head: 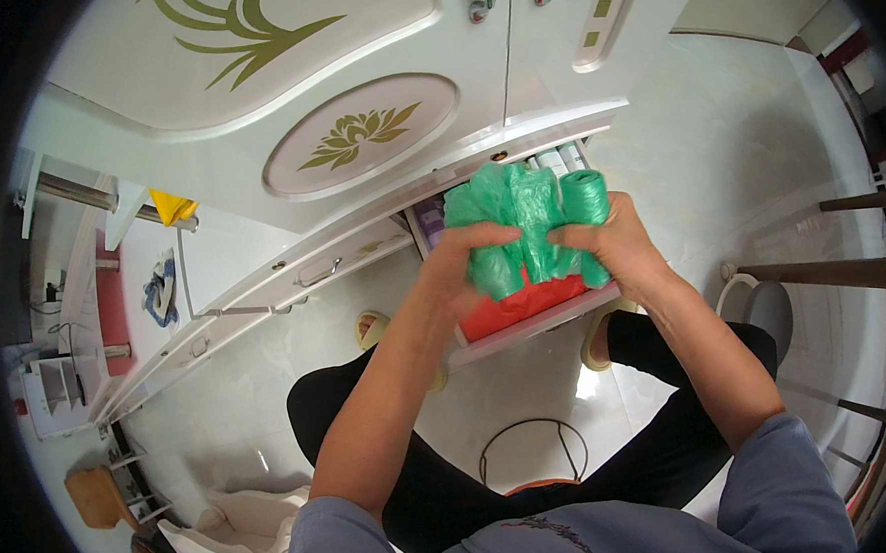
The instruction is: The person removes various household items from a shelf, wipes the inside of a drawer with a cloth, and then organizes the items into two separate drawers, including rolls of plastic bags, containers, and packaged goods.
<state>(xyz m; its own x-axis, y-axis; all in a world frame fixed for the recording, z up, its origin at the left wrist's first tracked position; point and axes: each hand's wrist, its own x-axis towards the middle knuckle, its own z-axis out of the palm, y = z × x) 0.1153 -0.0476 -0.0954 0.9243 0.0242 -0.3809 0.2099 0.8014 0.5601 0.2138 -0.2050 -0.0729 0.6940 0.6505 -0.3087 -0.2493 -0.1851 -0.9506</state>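
Both of my hands hold green translucent plastic bags (534,227) above an open drawer (543,320). My left hand (461,264) grips the spread, crumpled part, its thumb lying across the top. Around the right end, where a tight green roll (584,194) shows, my right hand (621,241) is closed with its thumb pressed on the plastic. Below the bags, a red plastic bag (523,302) fills the drawer's near part. Purple packets (431,221) lie at the drawer's left side, and white packages (561,158) at its back right. The bags hide the drawer's middle.
A white cabinet (211,161) with gold flower patterns stands directly behind the drawer. Its lower drawers with metal handles (319,274) run to the left. On the left surface lies a blue-and-white cloth item (160,291). A dark brown chair (826,275) stands at the right.
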